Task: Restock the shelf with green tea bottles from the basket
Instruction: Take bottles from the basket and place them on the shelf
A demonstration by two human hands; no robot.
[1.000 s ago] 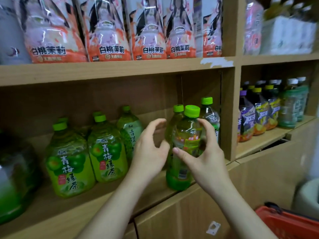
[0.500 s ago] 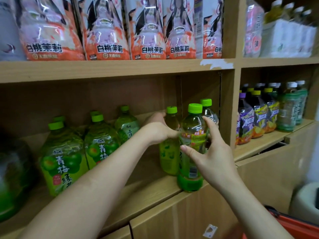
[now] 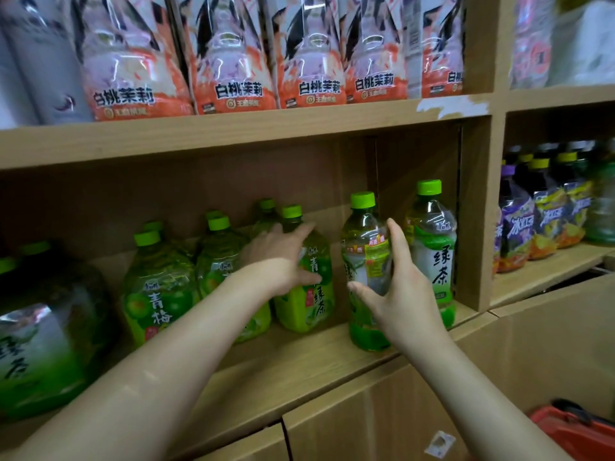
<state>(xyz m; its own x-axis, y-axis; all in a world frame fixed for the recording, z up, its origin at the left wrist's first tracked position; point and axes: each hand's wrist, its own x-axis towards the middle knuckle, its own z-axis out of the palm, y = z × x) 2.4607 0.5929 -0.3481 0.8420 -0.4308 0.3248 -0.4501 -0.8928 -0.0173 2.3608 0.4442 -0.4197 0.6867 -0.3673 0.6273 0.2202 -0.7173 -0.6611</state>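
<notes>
Gripping the green tea bottle (image 3: 366,271) around its middle, the right hand (image 3: 396,294) has its thumb across the front below the label and its fingers (image 3: 397,241) up the right side, clamped on the plastic. This bottle stands upright at the front edge of the shelf (image 3: 299,357), its green base on the wood. Just to its right, a second green tea bottle (image 3: 432,247) with a white and green label stands against the wooden divider (image 3: 474,211).

To the left, the left hand (image 3: 283,257) reaches in with fingers spread apart, the palm laid against a green plum tea bottle (image 3: 311,294); it presses on the bottle rather than closing round it. More plum tea bottles (image 3: 159,287) stand in rows further left, all with green caps, and a large blurred green bottle (image 3: 40,331) fills the near left edge.

Above, the upper shelf holds orange and white drink packs (image 3: 233,61) in a row. Past the divider, purple and yellow labelled bottles (image 3: 539,214) sit in the next compartment. Low at the right corner, the rim of the red basket (image 3: 575,430) shows beside the cabinet front (image 3: 382,420).
</notes>
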